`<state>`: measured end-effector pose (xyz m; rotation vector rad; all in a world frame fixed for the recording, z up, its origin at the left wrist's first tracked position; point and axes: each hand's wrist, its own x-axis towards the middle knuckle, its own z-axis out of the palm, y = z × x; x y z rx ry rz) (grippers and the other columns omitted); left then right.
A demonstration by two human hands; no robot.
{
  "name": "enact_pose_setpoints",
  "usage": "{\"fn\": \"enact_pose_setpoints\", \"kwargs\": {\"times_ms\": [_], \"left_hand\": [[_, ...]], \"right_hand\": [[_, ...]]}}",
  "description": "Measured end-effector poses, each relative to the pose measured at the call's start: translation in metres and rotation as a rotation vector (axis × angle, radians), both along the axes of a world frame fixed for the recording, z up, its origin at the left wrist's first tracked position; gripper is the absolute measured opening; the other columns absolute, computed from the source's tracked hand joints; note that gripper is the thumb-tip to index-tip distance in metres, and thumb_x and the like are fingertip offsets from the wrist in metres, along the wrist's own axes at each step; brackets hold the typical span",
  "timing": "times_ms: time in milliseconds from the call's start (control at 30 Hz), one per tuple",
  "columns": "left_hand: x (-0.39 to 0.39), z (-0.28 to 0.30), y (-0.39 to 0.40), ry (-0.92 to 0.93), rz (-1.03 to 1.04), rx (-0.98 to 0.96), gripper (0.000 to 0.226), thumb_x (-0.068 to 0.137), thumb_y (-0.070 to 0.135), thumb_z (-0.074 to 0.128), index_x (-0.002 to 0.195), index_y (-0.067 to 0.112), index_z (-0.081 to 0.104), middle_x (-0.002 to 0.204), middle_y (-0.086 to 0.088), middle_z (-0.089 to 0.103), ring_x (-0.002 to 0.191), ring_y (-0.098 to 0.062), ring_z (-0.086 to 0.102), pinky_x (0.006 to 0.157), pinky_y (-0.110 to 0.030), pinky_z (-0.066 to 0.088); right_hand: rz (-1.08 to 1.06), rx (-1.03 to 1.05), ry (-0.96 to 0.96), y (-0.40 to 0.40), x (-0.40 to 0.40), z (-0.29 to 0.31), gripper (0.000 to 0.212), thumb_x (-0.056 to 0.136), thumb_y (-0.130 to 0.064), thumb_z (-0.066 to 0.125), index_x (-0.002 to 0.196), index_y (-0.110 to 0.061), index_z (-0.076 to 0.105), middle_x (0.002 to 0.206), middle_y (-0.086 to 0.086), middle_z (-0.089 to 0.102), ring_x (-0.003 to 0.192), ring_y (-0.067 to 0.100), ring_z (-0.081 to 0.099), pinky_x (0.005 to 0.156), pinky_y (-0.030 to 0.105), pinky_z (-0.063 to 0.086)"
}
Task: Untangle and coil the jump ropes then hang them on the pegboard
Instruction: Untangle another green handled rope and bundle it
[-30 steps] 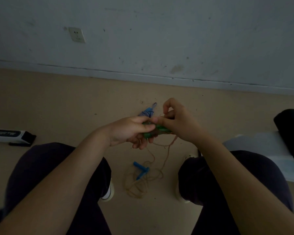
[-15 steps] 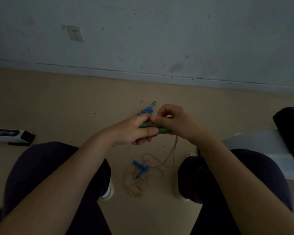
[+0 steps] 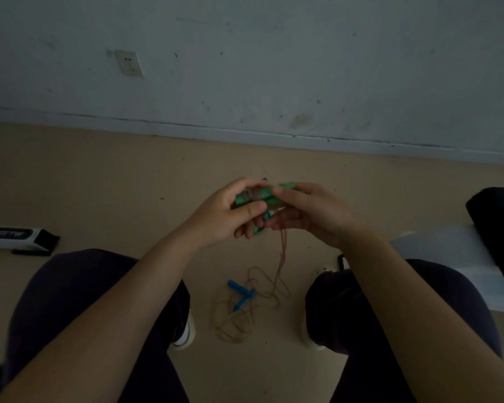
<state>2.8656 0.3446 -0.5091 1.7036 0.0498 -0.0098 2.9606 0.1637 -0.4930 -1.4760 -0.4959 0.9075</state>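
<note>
My left hand (image 3: 227, 213) and my right hand (image 3: 312, 212) meet in front of me, both closed around green jump rope handles (image 3: 245, 199) held side by side. Thin tan rope is wound around the handles under my left thumb. A strand of that rope (image 3: 282, 251) hangs from my right hand down to the floor. It ends in a loose tangle (image 3: 245, 312) between my feet, where two blue handles (image 3: 240, 295) lie crossed. No pegboard is in view.
I sit with my knees apart over a beige floor (image 3: 99, 184), facing a white wall with a socket (image 3: 128, 63). A black-and-white box (image 3: 15, 237) lies at the left. A white sheet (image 3: 448, 263) and a dark object (image 3: 498, 228) are at the right.
My hands have shifted slightly and turned the green handles; the hanging strand has been drawn up straighter. The blue patterned item behind my hands is now hidden.
</note>
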Motion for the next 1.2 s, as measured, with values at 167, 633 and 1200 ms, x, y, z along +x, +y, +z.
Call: {"fn": "enact_pose_setpoints", "kwargs": {"times_ms": [167, 633, 1200], "left_hand": [[0.0, 0.001, 0.004, 0.054, 0.057, -0.196, 0.033, 0.09, 0.027, 0.066, 0.122, 0.025, 0.055, 0.07, 0.001, 0.069, 0.054, -0.015, 0.058, 0.046, -0.023, 0.042], [0.002, -0.005, 0.008, 0.115, -0.081, -0.224, 0.047, 0.085, 0.056, 0.066, 0.123, 0.03, 0.055, 0.065, 0.001, 0.054, 0.051, -0.02, 0.038, 0.045, -0.024, 0.035], [0.005, -0.005, -0.003, -0.015, 0.111, -0.239, 0.024, 0.084, 0.052, 0.058, 0.105, 0.039, 0.055, 0.065, -0.001, 0.058, 0.045, -0.014, 0.04, 0.042, -0.025, 0.032]], "right_hand": [[-0.108, 0.071, -0.019, 0.011, -0.007, -0.007, 0.034, 0.087, -0.04, 0.063, 0.099, -0.009, 0.069, 0.076, 0.009, 0.065, 0.056, 0.018, 0.053, 0.054, 0.028, 0.044], [-0.135, 0.155, -0.07, 0.01, -0.008, -0.007, 0.031, 0.09, -0.032, 0.058, 0.093, -0.002, 0.063, 0.07, 0.008, 0.06, 0.052, 0.013, 0.046, 0.049, 0.021, 0.037], [-0.178, 0.068, -0.24, 0.02, -0.017, -0.003, 0.017, 0.094, -0.012, 0.062, 0.103, 0.002, 0.067, 0.068, -0.004, 0.066, 0.05, 0.0, 0.052, 0.049, 0.015, 0.038]]}}
